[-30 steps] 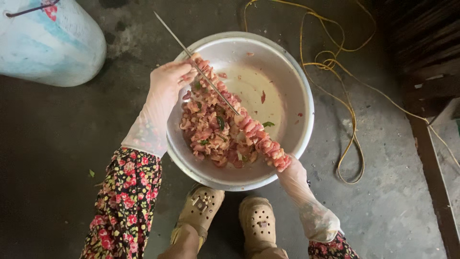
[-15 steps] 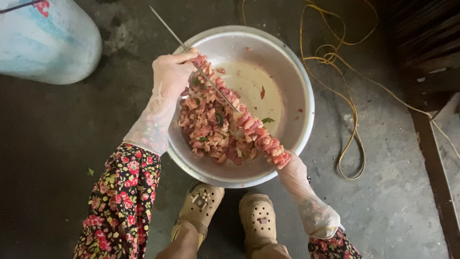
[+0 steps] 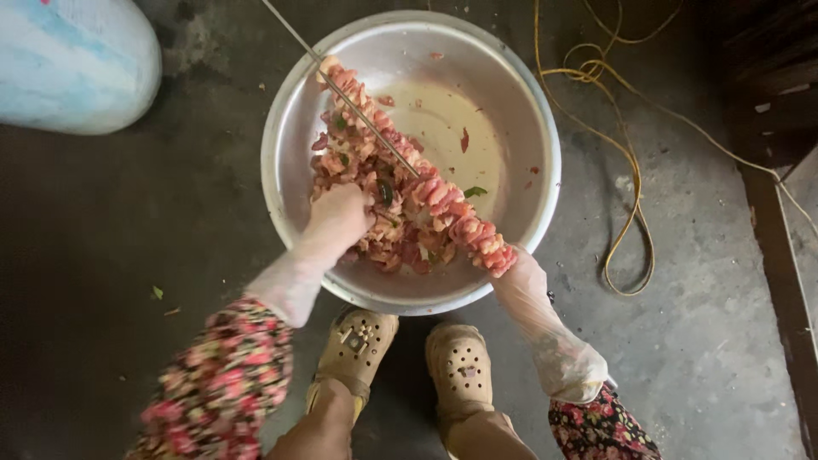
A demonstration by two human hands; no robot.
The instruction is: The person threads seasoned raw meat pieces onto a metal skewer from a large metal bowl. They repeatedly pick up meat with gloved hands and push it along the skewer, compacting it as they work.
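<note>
A long metal skewer [image 3: 375,128] threaded with pink marinated meat pieces [image 3: 443,204] lies slantwise over a big round metal bowl [image 3: 545,153]. My right hand [image 3: 521,277], in a clear plastic glove, grips the skewer's lower end at the bowl's near rim. The bare tip points up and to the left, past the far rim. My left hand [image 3: 338,217], also gloved, is down in the heap of loose meat [image 3: 383,243] in the bowl. Its fingers curl into the meat and are hidden.
The bowl stands on a dark concrete floor, just in front of my two tan clogs [image 3: 460,366]. A pale blue and white sack [image 3: 68,60] lies at the top left. A yellow cord [image 3: 630,170] loops on the right, beside dark wooden boards [image 3: 767,145].
My left hand has left the upper end of the skewer and dropped into the meat heap in the bowl. The right hand still holds the skewer's lower end.
</note>
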